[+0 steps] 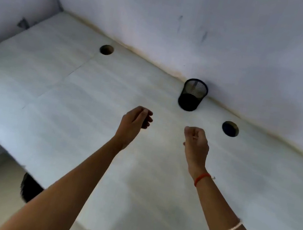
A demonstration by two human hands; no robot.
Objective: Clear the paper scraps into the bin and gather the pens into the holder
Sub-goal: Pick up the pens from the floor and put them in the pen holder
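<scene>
Before the holder [192,94], left hand [136,119] hangs loosely curled, right hand [195,141] fisted, both seemingly empty; next likely means finding pens.

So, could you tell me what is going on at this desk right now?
A person holds both hands above the white desk. The left hand is loosely curled and looks empty. The right hand has its fingers curled tighter, and I cannot tell if it holds anything. A black mesh holder stands by the wall. No pens or paper scraps are in view.
</scene>
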